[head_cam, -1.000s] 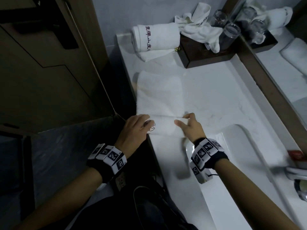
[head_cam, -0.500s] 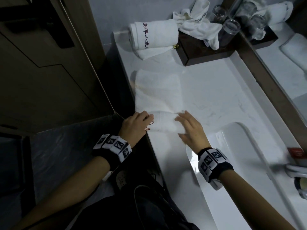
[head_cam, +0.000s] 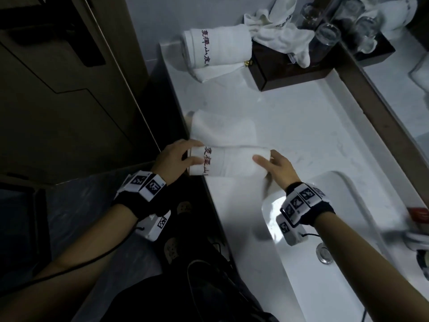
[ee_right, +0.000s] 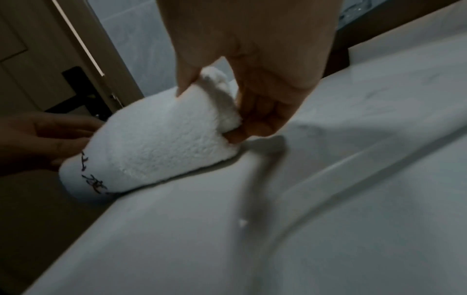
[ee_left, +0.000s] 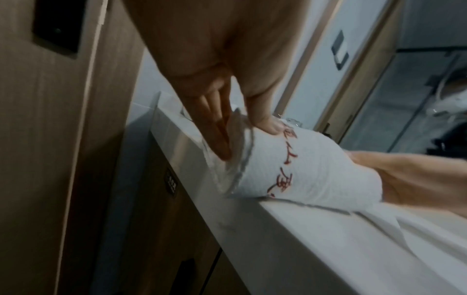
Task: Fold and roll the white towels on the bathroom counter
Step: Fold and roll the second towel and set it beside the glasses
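Observation:
A white towel (head_cam: 222, 129) lies flat along the counter's left edge, its near end wound into a thick roll (head_cam: 232, 162) with red lettering at the left. My left hand (head_cam: 185, 156) grips the roll's left end. In the left wrist view the thumb presses on top of the roll (ee_left: 303, 169) and the fingers (ee_left: 220, 139) lie against its end face. My right hand (head_cam: 267, 162) holds the right end. In the right wrist view the thumb sits on top of the roll (ee_right: 156, 147) and the fingers (ee_right: 255, 119) curl at its end.
A finished rolled towel (head_cam: 218, 47) lies at the counter's back left. Beside it a dark wooden tray (head_cam: 290, 70) carries a crumpled towel (head_cam: 281, 33) and glasses (head_cam: 326, 36). The sink basin (head_cam: 336, 263) opens at right, with a faucet (head_cam: 415, 238). The counter edge (head_cam: 209, 194) drops off at left.
The roll has grown thicker and moved away from me along the flat towel. Both hands have shifted outward onto its two ends, and the red lettering now faces up.

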A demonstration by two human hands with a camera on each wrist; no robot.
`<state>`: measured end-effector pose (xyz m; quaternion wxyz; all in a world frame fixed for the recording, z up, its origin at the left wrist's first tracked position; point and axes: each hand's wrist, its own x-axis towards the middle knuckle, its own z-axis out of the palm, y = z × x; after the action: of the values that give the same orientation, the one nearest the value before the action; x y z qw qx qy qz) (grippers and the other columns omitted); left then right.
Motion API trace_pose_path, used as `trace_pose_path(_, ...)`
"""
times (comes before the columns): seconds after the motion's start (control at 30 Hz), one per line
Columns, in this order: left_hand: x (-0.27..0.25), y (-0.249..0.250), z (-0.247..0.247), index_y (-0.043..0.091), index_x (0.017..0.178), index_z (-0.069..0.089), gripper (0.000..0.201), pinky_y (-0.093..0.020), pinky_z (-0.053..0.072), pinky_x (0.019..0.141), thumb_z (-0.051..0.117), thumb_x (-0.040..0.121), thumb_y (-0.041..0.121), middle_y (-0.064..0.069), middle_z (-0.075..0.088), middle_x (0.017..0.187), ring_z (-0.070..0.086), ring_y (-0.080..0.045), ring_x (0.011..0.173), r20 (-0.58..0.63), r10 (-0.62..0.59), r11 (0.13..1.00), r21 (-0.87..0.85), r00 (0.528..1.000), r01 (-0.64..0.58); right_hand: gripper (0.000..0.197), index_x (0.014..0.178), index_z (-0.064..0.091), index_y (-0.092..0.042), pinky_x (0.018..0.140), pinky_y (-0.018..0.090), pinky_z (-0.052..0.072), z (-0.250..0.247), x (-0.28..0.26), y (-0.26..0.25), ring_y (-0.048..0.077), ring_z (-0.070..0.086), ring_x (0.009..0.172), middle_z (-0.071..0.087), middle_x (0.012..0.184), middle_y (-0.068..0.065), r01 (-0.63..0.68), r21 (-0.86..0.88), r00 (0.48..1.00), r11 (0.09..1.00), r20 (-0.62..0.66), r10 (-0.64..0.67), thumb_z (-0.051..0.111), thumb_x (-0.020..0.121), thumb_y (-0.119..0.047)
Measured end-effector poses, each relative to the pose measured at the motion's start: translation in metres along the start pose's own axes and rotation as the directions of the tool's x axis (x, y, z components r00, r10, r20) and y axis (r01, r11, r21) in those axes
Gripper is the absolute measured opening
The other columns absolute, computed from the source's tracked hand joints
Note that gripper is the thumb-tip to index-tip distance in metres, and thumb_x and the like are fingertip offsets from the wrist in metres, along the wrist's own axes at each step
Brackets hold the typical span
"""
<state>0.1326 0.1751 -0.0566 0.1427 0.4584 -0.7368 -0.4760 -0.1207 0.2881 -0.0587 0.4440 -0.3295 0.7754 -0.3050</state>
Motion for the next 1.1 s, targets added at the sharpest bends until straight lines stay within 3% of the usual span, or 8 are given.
trace_pose_path(0.17,0.007,0.014,0.008,0.005,0.105,0.067,0.023,-0.029,0.041,0.092,0.06,0.083,0.002,-0.012,0.059,0.11,0.053,-0.027,0.102,-0.136,0.276,0.939,0.251,0.952,-0.236,0.046,0.061,0.039,-0.017,0.07,0.034,0.039,0.011,0.024,-0.019,0.026,0.05,0.073,0.049,0.067,0.0,-0.059,-0.124,0.989,0.99,-0.143,0.041,0.057,0.083,-0.053)
trace_pose_path(0.27,0.0,0.015,0.019,-0.002,0.112,0.063,0.031,-0.042,0.042,0.102,0.059,0.081,-0.003,-0.019,0.063,0.115,0.057,-0.034,0.111,-0.11,0.385,0.859,0.406,0.917,-0.312,0.054,0.074,0.056,-0.005,0.082,0.04,0.05,0.01,0.034,-0.025,0.033,0.062,0.081,0.065,0.082,0.012,-0.117,-0.198,0.978,0.973,-0.192,0.079,0.055,0.081,-0.058)
trace_pose_path(0.33,-0.004,0.006,0.024,0.0,0.128,0.05,0.052,-0.039,0.029,0.113,0.065,0.079,0.007,-0.016,0.054,0.132,0.046,-0.03,0.127,-0.035,0.36,0.821,0.487,0.932,-0.299,0.055,0.097,0.058,-0.005,0.081,0.035,0.047,0.014,0.036,-0.025,0.029,0.06,0.087,0.065,0.1,0.01,-0.126,-0.214,0.966,0.969,-0.25,0.07,0.054,0.082,-0.058)
trace_pose_path(0.47,0.0,-0.005,0.024,0.004,0.139,0.035,0.076,-0.034,0.016,0.114,0.073,0.073,0.009,-0.013,0.04,0.144,0.034,-0.028,0.137,0.062,0.288,0.798,0.536,0.956,-0.275,0.047,0.127,0.04,-0.003,0.096,0.038,0.043,0.029,0.021,-0.023,0.026,0.047,0.113,0.041,0.127,0.015,0.237,-0.258,0.871,0.937,-0.37,-0.322,0.054,0.092,-0.031)
trace_pose_path(0.57,0.009,-0.002,0.019,0.001,0.131,0.046,0.08,-0.038,0.03,0.108,0.082,0.062,0.016,-0.016,0.052,0.134,0.049,-0.03,0.126,0.114,0.318,0.732,0.601,0.941,-0.321,0.049,0.124,0.046,-0.009,0.108,0.037,0.035,0.034,0.01,-0.016,0.016,0.035,0.127,0.038,0.132,0.009,0.459,-0.337,0.843,0.822,-0.128,-0.523,0.065,0.084,-0.033)
trace_pose_path(0.7,0.023,0.0,0.009,0.004,0.125,0.055,0.073,-0.04,0.04,0.101,0.083,0.059,0.014,-0.013,0.06,0.127,0.057,-0.031,0.115,0.085,0.337,0.785,0.525,0.938,-0.329,0.073,0.125,0.044,-0.021,0.114,0.031,0.016,0.027,0.014,-0.009,0.005,-0.002,0.142,0.029,0.148,-0.002,0.438,-0.236,0.899,0.867,0.11,-0.424,0.084,0.064,-0.025)
trace_pose_path(0.87,0.049,0.005,-0.01,0.022,0.128,0.053,0.067,-0.022,0.035,0.099,0.079,0.067,0.027,-0.002,0.058,0.129,0.054,-0.02,0.115,0.111,0.118,0.94,0.307,0.987,-0.147,0.075,0.123,0.049,-0.036,0.104,0.028,0.032,0.003,0.035,-0.021,0.007,0.037,0.123,0.041,0.133,-0.012,0.233,-0.056,0.971,0.971,0.06,-0.23,0.086,0.059,-0.025)
trace_pose_path(1.1,0.091,0.012,-0.033,0.038,0.119,0.054,0.068,-0.035,0.046,0.097,0.076,0.057,0.055,0.006,0.061,0.115,0.057,-0.017,0.108,0.29,-0.106,0.986,0.153,0.951,0.063,0.074,0.116,0.042,-0.04,0.071,0.028,0.057,0.01,0.054,-0.04,0.019,0.058,0.107,0.054,0.115,-0.007,-0.093,0.316,0.993,0.944,-0.043,0.112,0.083,0.055,-0.048)
